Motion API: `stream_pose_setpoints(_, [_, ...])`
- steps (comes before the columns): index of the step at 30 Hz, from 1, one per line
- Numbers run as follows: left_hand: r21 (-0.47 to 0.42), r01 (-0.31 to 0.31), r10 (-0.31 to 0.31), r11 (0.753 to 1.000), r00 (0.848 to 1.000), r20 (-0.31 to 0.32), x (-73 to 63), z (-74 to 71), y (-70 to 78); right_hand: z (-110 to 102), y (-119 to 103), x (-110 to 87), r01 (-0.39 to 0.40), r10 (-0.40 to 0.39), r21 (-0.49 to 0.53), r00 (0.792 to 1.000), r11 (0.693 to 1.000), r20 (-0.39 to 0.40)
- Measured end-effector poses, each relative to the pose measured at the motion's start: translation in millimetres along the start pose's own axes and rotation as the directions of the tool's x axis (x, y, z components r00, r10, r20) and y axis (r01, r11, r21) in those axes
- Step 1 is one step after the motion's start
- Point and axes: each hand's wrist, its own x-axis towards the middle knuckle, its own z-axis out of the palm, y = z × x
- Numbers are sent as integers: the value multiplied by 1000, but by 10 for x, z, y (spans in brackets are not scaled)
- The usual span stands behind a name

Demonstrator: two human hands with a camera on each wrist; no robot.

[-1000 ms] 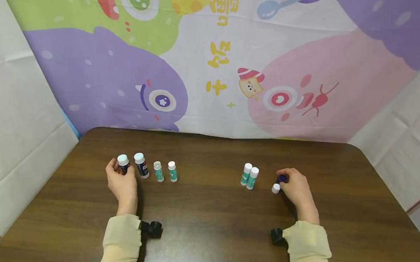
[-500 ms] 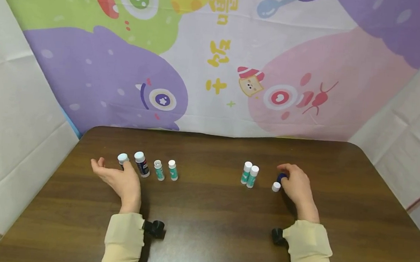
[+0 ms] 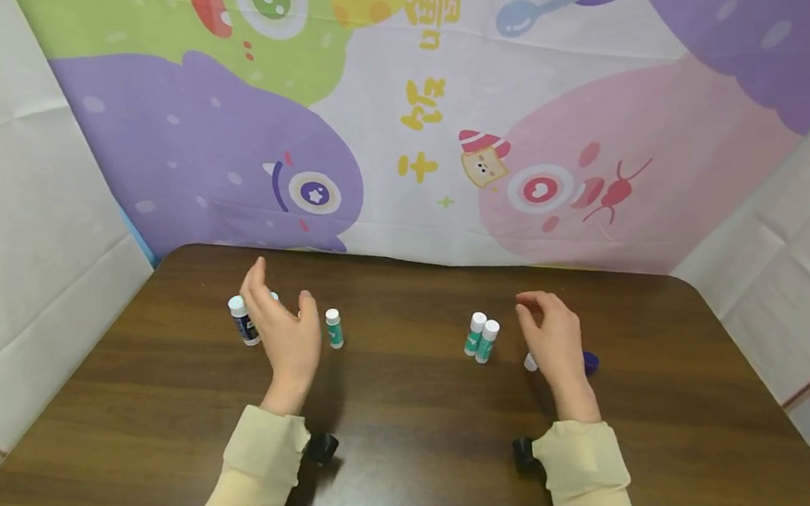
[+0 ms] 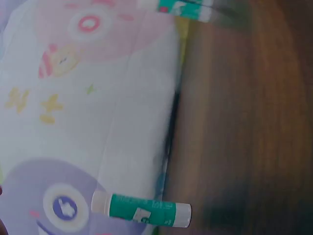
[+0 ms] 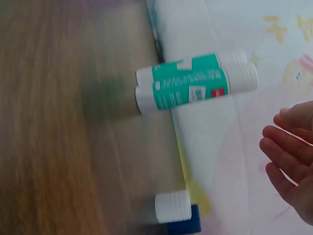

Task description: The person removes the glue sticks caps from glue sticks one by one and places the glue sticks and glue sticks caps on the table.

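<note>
My left hand [image 3: 285, 339] is raised over the left group of glue sticks with its fingers spread and nothing in them. It partly hides a dark blue glue stick [image 3: 246, 329] and covers most of the sticks beside it. To its right stands a green-and-white glue stick [image 3: 335, 330]. My right hand [image 3: 554, 345], fingers loosely bent, hovers holding nothing, close to a small white cap [image 3: 530, 363]. A dark blue cap [image 3: 590, 362] shows just right of that hand. In the right wrist view a dark blue piece [image 5: 185, 226] lies behind the white cap, and the fingers [image 5: 286, 149] are parted.
Two green-and-white glue sticks, a left one [image 3: 473, 335] and a right one [image 3: 487, 343], stand side by side left of my right hand. The brown table [image 3: 398, 413] ends at a patterned cloth [image 3: 408, 221] behind.
My left hand has let go of the dark blue glue stick, opened and swung right over the group. My right hand has left the blue cap, moving up and left; a blue cap shows beside it.
</note>
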Motion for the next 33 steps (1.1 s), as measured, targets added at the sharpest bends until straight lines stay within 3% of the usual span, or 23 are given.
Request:
stream_pose_setpoints(2, [38,-111,110,993,993,44,-58,56,36,25,-63,2,18,-18,9,1000,1000,21])
stream_pose_setpoints(4, [65,-201,195,977,976,93,-126,113,60,60,-107,6,44,-44,14,998,999,43])
stream_pose_setpoints(6, [67,-241,229,968,963,144,-189,169,86,94,-144,7,63,-64,15,996,998,64])
stream_pose_setpoints(9, [63,-246,228,967,951,210,-268,234,118,137,-193,8,80,-81,10,991,997,104])
stream_pose_setpoints(15, [66,-212,177,975,921,348,-401,314,167,194,-287,6,93,-90,-12,979,996,182])
stream_pose_setpoints(20, [87,-153,95,984,876,473,-515,345,176,230,-338,3,92,-82,-29,965,995,250])
stream_pose_setpoints(25, [100,-90,16,991,819,573,-592,372,195,259,-366,17,92,-75,-52,959,994,272])
stream_pose_setpoints(33, [177,-5,-123,984,702,701,-629,451,251,303,-392,42,85,-44,-129,956,988,289])
